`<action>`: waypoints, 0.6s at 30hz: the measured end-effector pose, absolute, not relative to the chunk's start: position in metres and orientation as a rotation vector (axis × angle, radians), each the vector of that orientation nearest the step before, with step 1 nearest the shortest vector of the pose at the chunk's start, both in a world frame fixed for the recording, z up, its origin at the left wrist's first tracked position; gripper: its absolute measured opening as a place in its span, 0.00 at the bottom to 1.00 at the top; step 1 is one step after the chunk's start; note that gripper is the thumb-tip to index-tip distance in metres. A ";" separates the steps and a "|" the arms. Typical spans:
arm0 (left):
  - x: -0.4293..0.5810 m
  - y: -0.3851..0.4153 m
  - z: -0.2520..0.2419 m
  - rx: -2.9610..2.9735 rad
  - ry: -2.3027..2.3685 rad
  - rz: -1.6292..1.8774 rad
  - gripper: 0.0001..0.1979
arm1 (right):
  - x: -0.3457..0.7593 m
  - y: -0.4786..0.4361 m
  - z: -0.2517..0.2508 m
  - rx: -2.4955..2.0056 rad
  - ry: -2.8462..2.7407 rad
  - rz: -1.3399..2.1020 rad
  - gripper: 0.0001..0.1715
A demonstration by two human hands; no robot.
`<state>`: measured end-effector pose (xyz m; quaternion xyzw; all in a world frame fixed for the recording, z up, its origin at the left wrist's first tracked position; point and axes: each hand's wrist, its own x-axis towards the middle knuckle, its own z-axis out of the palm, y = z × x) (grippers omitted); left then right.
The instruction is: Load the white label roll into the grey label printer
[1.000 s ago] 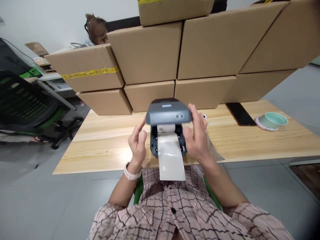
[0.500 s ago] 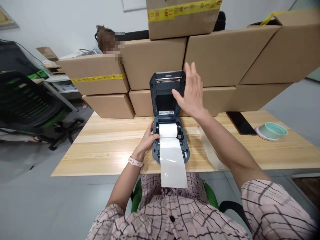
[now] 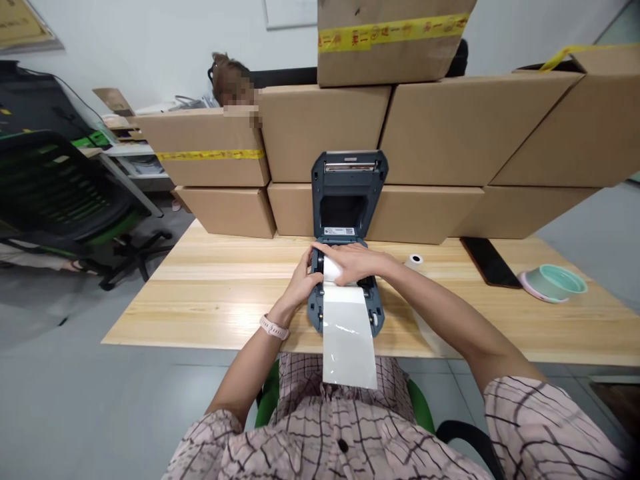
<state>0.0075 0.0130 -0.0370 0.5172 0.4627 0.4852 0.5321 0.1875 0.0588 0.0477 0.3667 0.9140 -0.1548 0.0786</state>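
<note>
A grey label printer (image 3: 349, 193) stands on the wooden table (image 3: 210, 293) with its lid swung up against the boxes. A white label roll (image 3: 331, 268) lies in its bay, and a strip of label paper (image 3: 349, 333) hangs out over the table's front edge. My right hand (image 3: 353, 263) lies flat across the top of the roll, fingers stretched out. My left hand (image 3: 301, 280) grips the printer's left side beside the roll, fingers curled on the housing.
Stacked cardboard boxes (image 3: 425, 127) wall off the table's back. A small white roll core (image 3: 414, 260), a black phone (image 3: 490, 262) and a teal tape roll (image 3: 555, 282) lie to the right. A person (image 3: 233, 77) sits behind the boxes. An office chair (image 3: 55, 200) stands at left.
The printer lid went from nearly closed to fully open. My right hand left the lid and came down onto the label roll; my left hand settled on the printer's left side.
</note>
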 end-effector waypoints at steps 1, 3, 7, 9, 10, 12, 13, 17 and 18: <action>0.007 0.012 -0.037 1.224 1.101 1.158 0.50 | 0.189 0.060 0.051 1.075 2.748 -0.502 0.68; 0.007 0.011 -0.036 1.201 1.092 1.153 0.51 | 0.198 0.059 0.061 1.011 2.838 -0.622 0.69; 0.009 0.008 -0.031 1.205 1.047 1.158 0.52 | 0.243 0.048 0.091 0.863 3.180 -0.957 0.64; 0.010 0.008 -0.028 1.230 1.016 1.165 0.51 | 0.271 0.045 0.103 0.928 3.276 -1.053 0.63; 0.010 0.009 -0.027 1.238 1.003 1.163 0.51 | 0.284 0.046 0.105 1.019 3.291 -1.073 0.63; 0.010 0.010 -0.026 1.244 0.992 1.154 0.51 | 0.306 0.050 0.103 1.266 3.260 -1.093 0.64; 0.010 0.010 -0.026 1.245 0.989 1.148 0.52 | 0.314 0.054 0.098 1.402 3.222 -1.103 0.64; 0.007 0.012 -0.032 1.268 0.995 1.151 0.52 | 0.328 0.073 0.060 1.762 3.026 -1.164 0.64; 0.006 0.012 -0.033 1.278 0.996 1.157 0.51 | 0.327 0.077 0.049 1.799 2.984 -1.213 0.65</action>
